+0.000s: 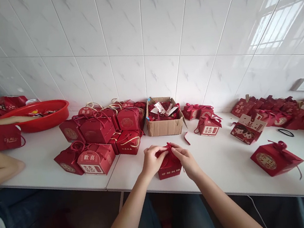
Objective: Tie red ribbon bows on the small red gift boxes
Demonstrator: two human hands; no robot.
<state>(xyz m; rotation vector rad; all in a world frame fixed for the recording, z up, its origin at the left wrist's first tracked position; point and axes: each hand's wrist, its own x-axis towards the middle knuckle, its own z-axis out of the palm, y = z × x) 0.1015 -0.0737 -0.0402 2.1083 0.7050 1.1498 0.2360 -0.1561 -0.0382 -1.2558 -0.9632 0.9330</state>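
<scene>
A red gift box (170, 172) with pale lettering on its front stands upright near the table's front edge. Both of my hands meet at its top, around a red ribbon (169, 146). My left hand (153, 161) pinches the ribbon from the left, thumb and fingers pressed together. From the right, my right hand (186, 159) pinches the ribbon too, its fingertips close to the left ones. The exact shape of the ribbon is partly hidden by my fingers.
Stacked red gift boxes (98, 131) stand left, beside a cardboard box (165, 128) of ribbons and tags. More ribboned boxes (209, 127) and a single box (277, 160) sit right. A co-worker's arm (0, 171) rests far left, near a red basin (63, 107).
</scene>
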